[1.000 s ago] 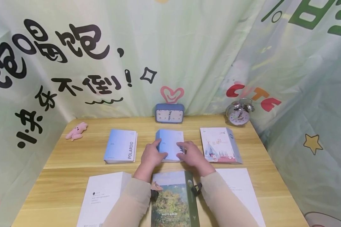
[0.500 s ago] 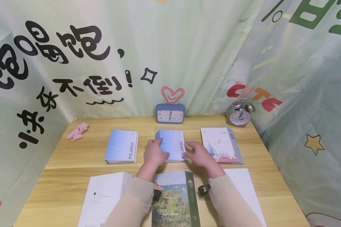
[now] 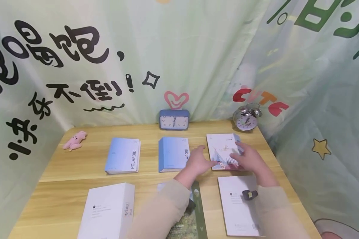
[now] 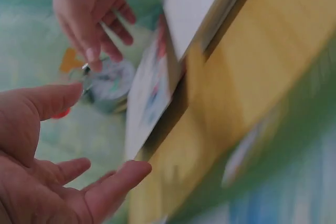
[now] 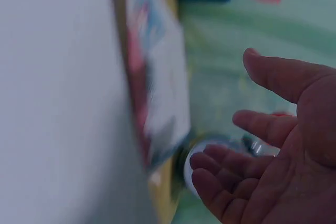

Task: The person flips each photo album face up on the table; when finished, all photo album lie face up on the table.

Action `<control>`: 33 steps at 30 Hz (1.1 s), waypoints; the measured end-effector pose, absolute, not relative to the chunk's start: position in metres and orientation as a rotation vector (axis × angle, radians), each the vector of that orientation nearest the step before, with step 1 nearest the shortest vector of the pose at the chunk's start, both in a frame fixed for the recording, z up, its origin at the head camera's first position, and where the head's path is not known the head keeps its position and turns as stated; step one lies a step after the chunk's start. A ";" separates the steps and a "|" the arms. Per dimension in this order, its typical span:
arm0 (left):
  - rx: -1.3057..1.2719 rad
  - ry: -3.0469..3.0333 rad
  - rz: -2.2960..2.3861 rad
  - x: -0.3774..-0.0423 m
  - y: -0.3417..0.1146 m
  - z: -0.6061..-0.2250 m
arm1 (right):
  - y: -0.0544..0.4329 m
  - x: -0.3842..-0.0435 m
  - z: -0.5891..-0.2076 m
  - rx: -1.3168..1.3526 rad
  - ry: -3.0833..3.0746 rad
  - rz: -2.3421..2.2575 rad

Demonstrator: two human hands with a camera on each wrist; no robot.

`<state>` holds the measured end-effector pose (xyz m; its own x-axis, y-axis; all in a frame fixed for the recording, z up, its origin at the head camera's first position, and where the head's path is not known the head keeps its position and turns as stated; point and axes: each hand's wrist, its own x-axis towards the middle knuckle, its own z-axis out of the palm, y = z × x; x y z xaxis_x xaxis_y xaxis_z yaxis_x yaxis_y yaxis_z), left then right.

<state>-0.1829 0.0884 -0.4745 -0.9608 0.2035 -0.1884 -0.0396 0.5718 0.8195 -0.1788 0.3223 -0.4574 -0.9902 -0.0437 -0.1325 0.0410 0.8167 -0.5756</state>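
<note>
A white album with a tent drawing [image 3: 222,146] lies at the right of the back row. My left hand [image 3: 199,162] hovers at its left side, thumb and fingers spread, holding nothing. Over its right side is my right hand [image 3: 251,160], fingers parted and also holding nothing. The left wrist view shows the left hand [image 4: 79,171] with a gap between thumb and fingers. In the right wrist view the right hand [image 5: 273,145] is loosely extended, apart from the album [image 5: 167,85]. Left of the left hand lies a blue POLAROID album [image 3: 172,154], its right edge partly covered.
Another blue POLAROID album [image 3: 122,155] lies at back left. White albums [image 3: 106,212] [image 3: 237,205] lie in front at both sides, with a green PHOTO ALBUM [image 3: 198,212] between, under the left sleeve. Behind stand a blue clock [image 3: 174,120], a silver alarm clock [image 3: 246,120] and a pink plush toy [image 3: 75,141].
Both hands have left the middle blue album and moved right to the tent album. The right hand let go first, while the left still held it. The head view has shifted slightly.
</note>
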 end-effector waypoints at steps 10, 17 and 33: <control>0.264 2.365 1.423 -0.184 0.124 -0.489 | 0.357 -0.183 -0.473 0.082 2.684 -0.856; 0.193 2.312 1.463 -0.178 0.134 -0.488 | 0.358 -0.187 -0.472 0.177 2.610 -0.940; 0.177 2.310 1.343 -0.173 0.142 -0.489 | 0.349 -0.172 -0.445 0.224 2.734 -1.285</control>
<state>-0.1727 0.1415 -0.4890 -0.8861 0.3323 -0.3231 -0.1165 0.5150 0.8492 -0.1717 0.3492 -0.4454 -0.9827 0.0856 -0.1640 0.1809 0.6303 -0.7550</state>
